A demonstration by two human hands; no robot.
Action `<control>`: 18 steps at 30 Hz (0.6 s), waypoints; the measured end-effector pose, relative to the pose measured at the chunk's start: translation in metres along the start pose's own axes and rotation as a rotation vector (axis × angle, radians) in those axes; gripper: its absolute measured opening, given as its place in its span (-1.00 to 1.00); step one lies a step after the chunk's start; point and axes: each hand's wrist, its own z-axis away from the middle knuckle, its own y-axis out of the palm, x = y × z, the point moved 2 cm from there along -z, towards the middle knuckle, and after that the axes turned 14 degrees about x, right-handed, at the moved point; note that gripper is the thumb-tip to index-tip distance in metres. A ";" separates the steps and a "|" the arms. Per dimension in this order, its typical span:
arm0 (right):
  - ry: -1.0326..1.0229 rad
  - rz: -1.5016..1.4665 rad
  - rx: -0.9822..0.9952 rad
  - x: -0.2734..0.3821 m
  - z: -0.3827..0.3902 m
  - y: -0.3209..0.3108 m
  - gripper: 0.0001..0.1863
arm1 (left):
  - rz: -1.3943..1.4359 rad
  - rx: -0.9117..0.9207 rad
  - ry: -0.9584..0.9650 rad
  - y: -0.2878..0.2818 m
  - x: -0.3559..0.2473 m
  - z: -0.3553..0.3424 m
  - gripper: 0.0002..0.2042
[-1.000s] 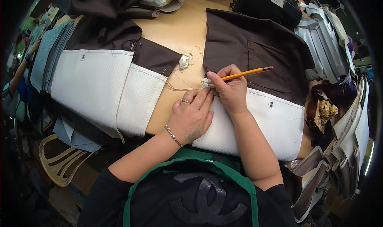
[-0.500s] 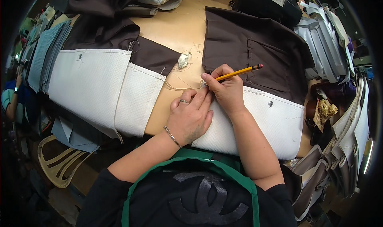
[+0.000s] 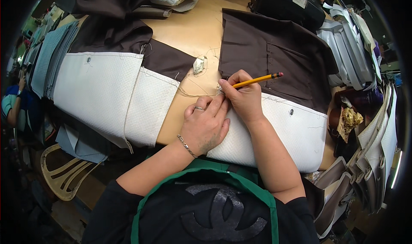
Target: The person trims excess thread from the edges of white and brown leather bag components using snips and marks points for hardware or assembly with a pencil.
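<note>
My right hand [image 3: 243, 97] is closed round a yellow pencil [image 3: 257, 80], its red eraser end pointing right. The pencil's other end is hidden by my fingers. Something small and pale shows at the thumb tip, too small to name. My left hand [image 3: 207, 120] lies with fingers stretched out on the left edge of a white textured panel [image 3: 296, 134], its fingertips by the right hand's. Dark brown fabric [image 3: 274, 51] is joined to the panel's far side, and a metal eyelet [image 3: 292, 112] sits in the white part. Loose threads [image 3: 193, 93] trail left from my fingertips.
A similar white panel [image 3: 98, 85] with brown fabric lies left on the wooden table [image 3: 180, 31]. Near the middle is a small crumpled scrap [image 3: 198, 65]. A black case [image 3: 287, 6] stands at the back. Stacked sheets [image 3: 373, 145] crowd the right; a plastic chair [image 3: 66, 175] is lower left.
Both hands keep almost the same place. The pencil's eraser end has dipped very slightly, and the whole view has shifted a little.
</note>
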 end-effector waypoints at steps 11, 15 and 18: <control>-0.032 0.062 -0.037 0.003 0.000 -0.002 -0.74 | 0.018 0.020 -0.002 0.001 0.000 0.000 -0.54; 0.043 -0.039 -0.074 0.000 0.002 -0.003 -0.74 | 0.059 0.018 0.006 0.002 0.000 0.000 -0.56; 0.007 -0.010 -0.039 0.003 0.001 -0.001 -0.74 | 0.029 0.016 -0.002 0.000 -0.001 0.001 -0.56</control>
